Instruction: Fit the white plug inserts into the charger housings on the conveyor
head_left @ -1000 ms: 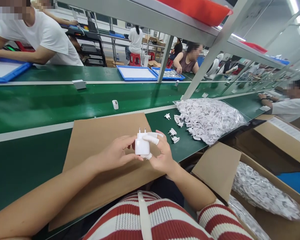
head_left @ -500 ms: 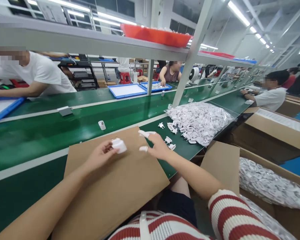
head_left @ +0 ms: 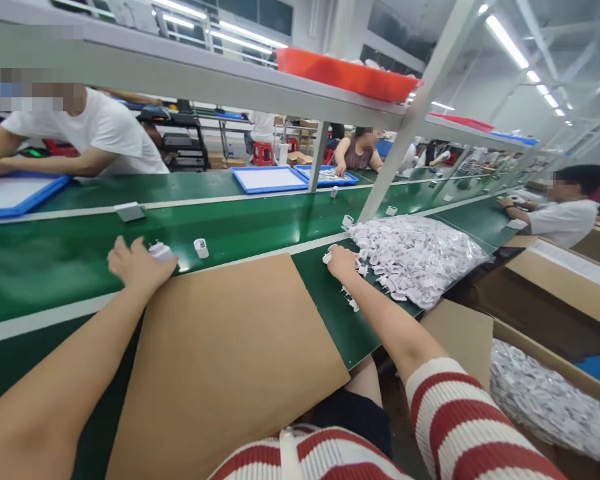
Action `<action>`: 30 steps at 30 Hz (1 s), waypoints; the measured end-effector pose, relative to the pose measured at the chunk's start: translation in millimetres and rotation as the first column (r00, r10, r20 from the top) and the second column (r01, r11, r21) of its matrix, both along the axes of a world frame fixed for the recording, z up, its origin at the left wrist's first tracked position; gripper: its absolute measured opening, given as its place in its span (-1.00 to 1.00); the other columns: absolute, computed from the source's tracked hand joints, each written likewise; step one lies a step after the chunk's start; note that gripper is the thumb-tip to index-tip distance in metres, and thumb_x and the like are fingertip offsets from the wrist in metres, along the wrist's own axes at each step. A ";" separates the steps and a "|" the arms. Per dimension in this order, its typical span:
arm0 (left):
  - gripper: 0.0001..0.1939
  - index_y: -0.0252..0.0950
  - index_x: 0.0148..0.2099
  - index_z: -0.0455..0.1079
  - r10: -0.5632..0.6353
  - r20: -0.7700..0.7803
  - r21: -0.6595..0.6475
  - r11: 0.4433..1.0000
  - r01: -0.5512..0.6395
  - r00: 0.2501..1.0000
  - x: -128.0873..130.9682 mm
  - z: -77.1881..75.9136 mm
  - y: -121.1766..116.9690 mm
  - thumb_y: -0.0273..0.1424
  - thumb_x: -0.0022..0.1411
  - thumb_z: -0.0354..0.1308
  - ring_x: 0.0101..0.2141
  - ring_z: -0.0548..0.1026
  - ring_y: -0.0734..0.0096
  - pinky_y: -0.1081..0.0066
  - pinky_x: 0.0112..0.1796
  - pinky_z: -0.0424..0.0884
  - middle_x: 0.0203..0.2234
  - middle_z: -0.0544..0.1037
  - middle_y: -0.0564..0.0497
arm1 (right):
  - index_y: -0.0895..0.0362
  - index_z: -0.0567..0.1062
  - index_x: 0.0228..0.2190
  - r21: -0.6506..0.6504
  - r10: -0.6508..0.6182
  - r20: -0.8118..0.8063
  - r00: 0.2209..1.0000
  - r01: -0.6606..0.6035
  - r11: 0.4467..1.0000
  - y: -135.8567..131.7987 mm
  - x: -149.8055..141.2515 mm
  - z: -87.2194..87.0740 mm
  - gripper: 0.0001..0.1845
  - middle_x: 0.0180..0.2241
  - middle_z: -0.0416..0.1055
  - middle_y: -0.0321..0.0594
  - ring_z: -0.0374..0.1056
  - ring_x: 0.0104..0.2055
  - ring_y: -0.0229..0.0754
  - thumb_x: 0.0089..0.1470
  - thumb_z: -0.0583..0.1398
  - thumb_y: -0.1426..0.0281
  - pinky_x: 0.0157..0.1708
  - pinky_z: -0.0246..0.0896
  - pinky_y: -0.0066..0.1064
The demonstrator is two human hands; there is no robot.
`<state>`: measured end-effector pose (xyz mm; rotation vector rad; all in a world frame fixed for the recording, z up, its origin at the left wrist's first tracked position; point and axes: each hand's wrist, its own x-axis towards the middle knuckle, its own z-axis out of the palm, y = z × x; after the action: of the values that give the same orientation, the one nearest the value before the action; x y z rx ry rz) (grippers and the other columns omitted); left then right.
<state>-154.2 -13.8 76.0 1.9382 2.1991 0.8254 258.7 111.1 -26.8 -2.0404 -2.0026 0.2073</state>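
Charger over at the belt, the other hand among the plugs

Half a second ago the charger [head_left: 161,252] was above the cardboard sheet [head_left: 230,347] in the left hand [head_left: 143,263]; now it is beyond the sheet's far left corner, at the near side of the green belt [head_left: 260,233], its pins pointing up. The left fingers are spread, with the charger between them and the thumb; whether any of them touches it is hidden. The right hand [head_left: 343,263] has moved away from the sheet to the loose plugs [head_left: 353,303] on the desk [head_left: 341,328]. Its fingers are bent downward, with something white at their tips; I cannot tell whether they are pinching a plug or only showing their white covers. The two hands now work well apart, so handling of this charger over the sheet looks finished, in my judgement.

On the belt, a second charger [head_left: 201,248] stands just to the right of the first, near enough to be knocked by a careless sweep. A pale block [head_left: 130,212] sits farther back. A clear bag [head_left: 415,253] heaped with more plugs spreads beside the right hand, and the right hand and forearm partly cover the loose ones. Behind the bag a slanting metal post [head_left: 390,167] rises, limiting reach that way. Across the belt are blue trays [head_left: 270,179] and a co-worker in a white shirt [head_left: 117,137].
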 end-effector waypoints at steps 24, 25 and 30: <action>-0.60 -0.37 0.01 0.58 -0.473 0.147 -0.194 0.847 0.495 0.868 127.1 -67.1 -10.5 -0.16 0.29 0.35 -0.20 0.45 0.21 0.39 -0.26 0.21 -0.17 0.59 -0.10 | 0.08 0.67 -0.10 0.155 0.366 -0.674 0.642 -0.361 0.919 -149.1 -30.0 -7.7 -0.69 -0.19 0.61 -0.14 0.49 -0.16 -0.09 0.12 0.33 0.27 -0.16 0.44 -0.24; -0.60 -0.36 0.00 0.58 -0.488 0.195 -0.192 0.832 0.521 0.851 137.8 -73.4 -19.9 -0.15 0.28 0.34 -0.22 0.46 0.22 0.38 -0.27 0.22 -0.19 0.60 -0.09 | 0.07 0.66 -0.08 0.180 0.425 -0.576 0.699 -0.399 0.899 -150.4 -28.9 -13.4 -0.71 -0.17 0.60 -0.13 0.47 -0.10 -0.06 0.15 0.29 0.33 -0.09 0.42 -0.20; -0.56 -0.26 0.06 0.58 -0.479 0.411 -0.125 0.813 0.568 0.776 154.0 -101.5 -39.7 -0.07 0.30 0.26 -0.29 0.49 0.26 0.36 -0.26 0.33 -0.20 0.63 -0.05 | 0.07 0.57 0.04 0.208 0.444 -0.487 0.752 -0.394 0.895 -149.3 -25.2 -21.3 -0.64 -0.09 0.61 -0.15 0.47 -0.02 -0.06 0.20 0.24 0.38 0.01 0.40 -0.20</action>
<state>-0.2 -53.6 -25.5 1.9368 1.3599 0.7013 233.5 -38.2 -48.1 -1.2495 -2.0141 0.6721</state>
